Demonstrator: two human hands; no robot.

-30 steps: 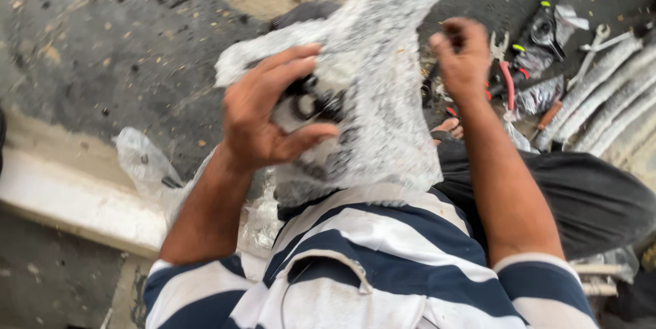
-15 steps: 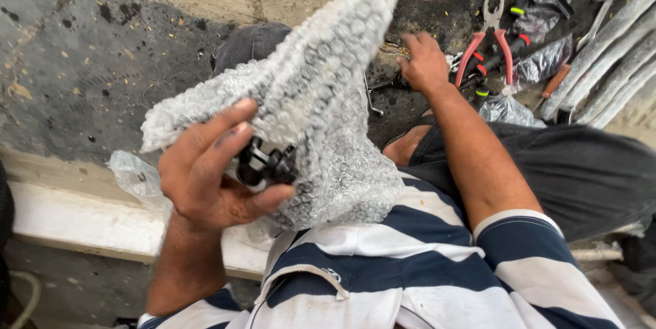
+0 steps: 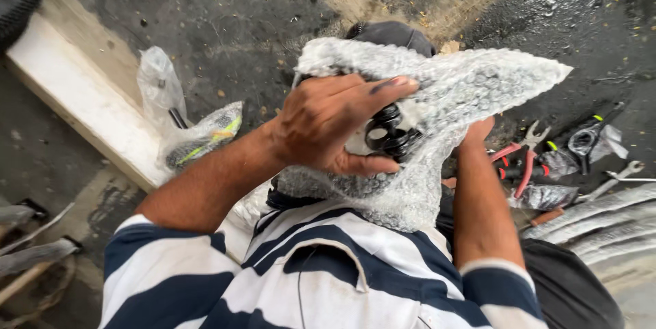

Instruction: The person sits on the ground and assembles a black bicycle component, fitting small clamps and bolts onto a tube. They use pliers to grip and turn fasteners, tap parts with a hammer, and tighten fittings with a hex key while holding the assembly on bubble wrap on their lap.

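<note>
Right hand point(image 3: 478, 134) now behind bubble wrap point(image 3: 444, 97), fingers apparently hidden.

Navy-and-white striped shirt point(image 3: 328, 267), red-handled pliers point(image 3: 523, 158).

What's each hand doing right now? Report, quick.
Left hand: closed on a black part wrapped in bubble wrap.
Right hand: mostly hidden behind the bubble wrap; its grip cannot be told.
</note>
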